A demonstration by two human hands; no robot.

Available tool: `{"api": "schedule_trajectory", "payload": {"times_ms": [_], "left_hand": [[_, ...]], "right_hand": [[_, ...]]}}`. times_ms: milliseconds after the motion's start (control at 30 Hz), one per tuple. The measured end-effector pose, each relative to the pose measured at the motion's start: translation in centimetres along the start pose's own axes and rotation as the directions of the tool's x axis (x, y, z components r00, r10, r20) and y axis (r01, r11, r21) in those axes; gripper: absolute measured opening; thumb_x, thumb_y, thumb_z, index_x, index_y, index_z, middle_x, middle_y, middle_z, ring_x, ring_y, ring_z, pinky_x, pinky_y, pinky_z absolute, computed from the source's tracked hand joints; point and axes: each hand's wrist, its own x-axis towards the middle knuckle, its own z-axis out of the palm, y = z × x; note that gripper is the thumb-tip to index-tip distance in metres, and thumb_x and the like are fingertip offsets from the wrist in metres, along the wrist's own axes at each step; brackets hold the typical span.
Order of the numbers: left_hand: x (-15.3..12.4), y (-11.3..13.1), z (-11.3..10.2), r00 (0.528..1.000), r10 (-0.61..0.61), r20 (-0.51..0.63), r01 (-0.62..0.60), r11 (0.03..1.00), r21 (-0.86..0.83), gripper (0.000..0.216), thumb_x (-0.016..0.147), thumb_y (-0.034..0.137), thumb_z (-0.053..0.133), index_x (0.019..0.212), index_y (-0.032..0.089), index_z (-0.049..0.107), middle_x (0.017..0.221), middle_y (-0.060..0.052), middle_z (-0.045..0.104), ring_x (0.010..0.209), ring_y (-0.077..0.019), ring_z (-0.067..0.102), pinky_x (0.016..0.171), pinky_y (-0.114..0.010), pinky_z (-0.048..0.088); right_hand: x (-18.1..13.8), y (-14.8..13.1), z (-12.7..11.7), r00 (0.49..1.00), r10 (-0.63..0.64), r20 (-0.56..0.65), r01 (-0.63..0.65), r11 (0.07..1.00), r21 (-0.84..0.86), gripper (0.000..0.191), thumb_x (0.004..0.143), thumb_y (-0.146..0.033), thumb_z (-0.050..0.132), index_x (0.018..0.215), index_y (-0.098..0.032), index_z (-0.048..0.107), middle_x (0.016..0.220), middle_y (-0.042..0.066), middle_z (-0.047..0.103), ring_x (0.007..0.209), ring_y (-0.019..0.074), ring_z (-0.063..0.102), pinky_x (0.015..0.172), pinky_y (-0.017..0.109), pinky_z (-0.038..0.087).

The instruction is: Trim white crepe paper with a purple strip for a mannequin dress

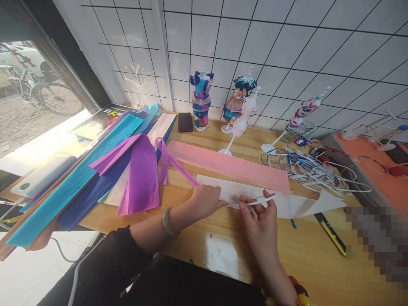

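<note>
My left hand (205, 202) is closed at the near edge of a long white sheet (234, 187), its thumb along that edge; the fingertips are partly hidden. My right hand (261, 223) pinches a narrow white strip (262, 199) between thumb and fingers, just above the sheet's near edge. The sheet's right end curls up on the table. Behind it lies a pink crepe paper strip (229, 163). A thin purple strip (178, 165) runs toward my left hand from the wide purple piece (143, 178).
Blue crepe paper strips (76, 178) are stacked at left, by a white power bank (47, 174). A phone (185, 122) and small dressed mannequins (201, 100) stand along the grid wall. Tangled thin strips (302, 170) and a utility knife (331, 236) lie at right.
</note>
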Motion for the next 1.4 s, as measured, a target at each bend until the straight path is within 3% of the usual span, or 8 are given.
{"api": "schedule_trajectory", "payload": {"times_ms": [133, 300, 733, 1100, 1400], "left_hand": [[-0.1, 0.2, -0.4, 1.0, -0.012, 0.019, 0.011, 1.0, 0.022, 0.048, 0.082, 0.058, 0.042, 0.095, 0.014, 0.056, 0.084, -0.012, 0.067, 0.078, -0.0289, 0.064, 0.061, -0.035, 0.048], [-0.1, 0.2, -0.4, 1.0, -0.005, 0.017, 0.005, 0.999, 0.042, 0.047, 0.082, 0.058, 0.042, 0.094, 0.014, 0.056, 0.084, -0.011, 0.067, 0.078, -0.0292, 0.064, 0.061, -0.036, 0.048], [0.0, 0.2, -0.4, 1.0, -0.003, 0.017, 0.002, 0.999, 0.053, 0.046, 0.083, 0.057, 0.041, 0.094, 0.015, 0.056, 0.083, -0.012, 0.067, 0.078, -0.0292, 0.064, 0.06, -0.036, 0.049], [0.0, 0.2, -0.7, 0.999, -0.009, 0.049, 0.008, 0.999, 0.034, 0.046, 0.083, 0.056, 0.041, 0.096, 0.015, 0.056, 0.084, -0.012, 0.066, 0.08, -0.0281, 0.064, 0.063, -0.035, 0.048], [0.0, 0.1, -0.7, 0.998, -0.016, 0.056, 0.015, 0.999, 0.031, 0.045, 0.083, 0.057, 0.042, 0.096, 0.016, 0.056, 0.084, -0.012, 0.066, 0.08, -0.0278, 0.064, 0.063, -0.034, 0.047]], "right_hand": [[0.7, 0.6, -0.9, 0.991, -0.079, -0.11, 0.046, 0.962, -0.269, 0.075, 0.076, -0.037, 0.061, 0.136, -0.016, 0.021, 0.095, 0.009, 0.065, 0.1, 0.0217, 0.057, 0.089, 0.042, 0.04], [0.9, 1.0, -1.9, 0.979, -0.152, -0.137, 0.066, 0.869, -0.49, 0.082, 0.074, -0.038, 0.06, 0.139, -0.012, 0.018, 0.083, 0.006, 0.065, 0.093, 0.0237, 0.057, 0.087, 0.044, 0.038], [1.0, 1.3, -3.9, 0.963, -0.08, -0.259, -0.054, 0.88, -0.471, 0.085, 0.07, -0.036, 0.06, 0.14, -0.012, 0.017, 0.085, 0.006, 0.064, 0.081, 0.0205, 0.06, 0.079, 0.036, 0.042], [1.8, 2.7, -5.4, 0.982, -0.034, -0.188, -0.074, 0.837, -0.541, 0.082, 0.071, -0.038, 0.056, 0.139, -0.01, 0.019, 0.074, 0.002, 0.062, 0.075, 0.0216, 0.058, 0.078, 0.038, 0.04], [1.8, 2.3, -5.2, 0.988, -0.005, -0.156, -0.095, 0.774, -0.627, 0.078, 0.074, -0.038, 0.053, 0.139, -0.01, 0.021, 0.079, 0.004, 0.065, 0.076, 0.0229, 0.06, 0.074, 0.037, 0.039]]}}
